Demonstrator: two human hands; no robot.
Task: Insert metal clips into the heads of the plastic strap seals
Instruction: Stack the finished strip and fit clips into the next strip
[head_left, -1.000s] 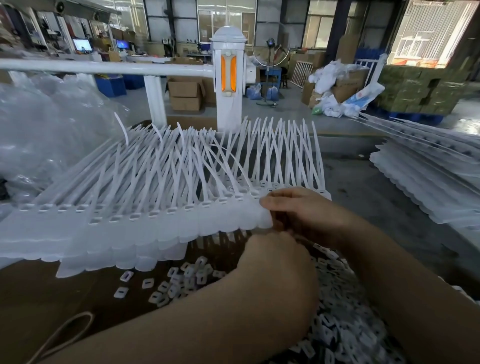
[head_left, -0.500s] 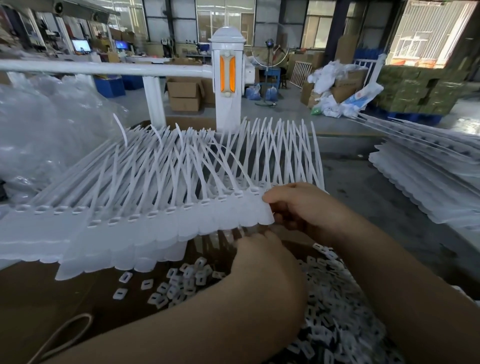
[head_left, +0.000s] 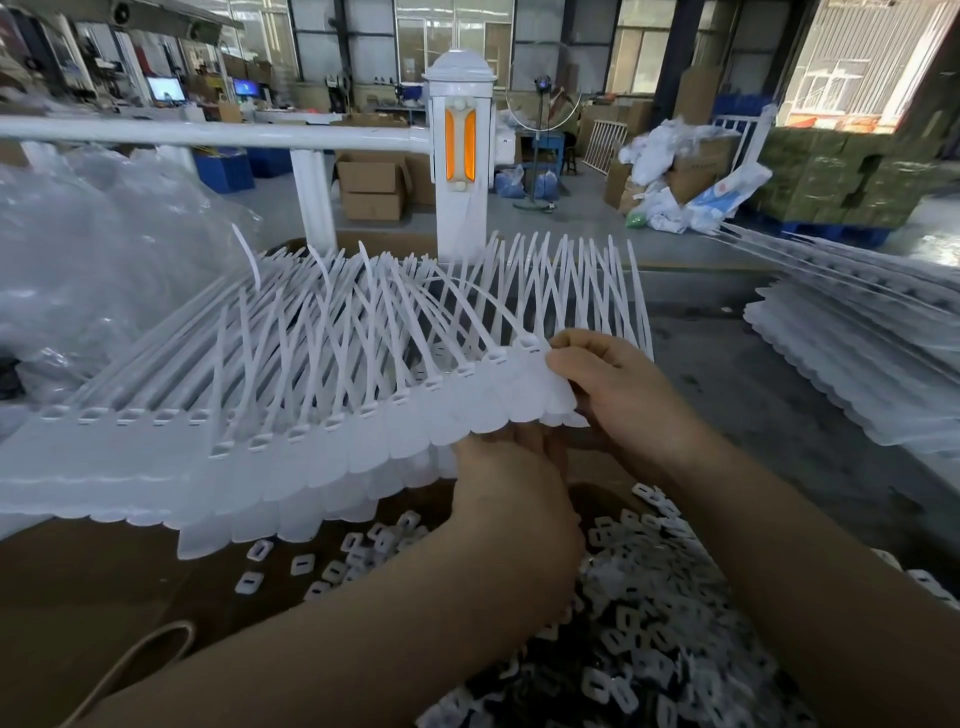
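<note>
A long white row of joined plastic strap seals stretches from the left edge to the centre, its straps fanning up and away. My right hand pinches the row's right end, thumb on top beside the last head. My left hand reaches up under the row's lower edge; its fingertips are hidden behind the tags, so whether it holds a clip is unclear. A heap of small white clips lies below my hands, with loose ones scattered to the left.
The clips lie on brown cardboard. More seal rows are stacked on the right. Clear plastic bags bulge at the left. A white railing with an orange-lit post stands behind the work.
My right hand lifted the row's right end higher and pulled it right. My left hand rose from the clip heap up to the underside of the row.
</note>
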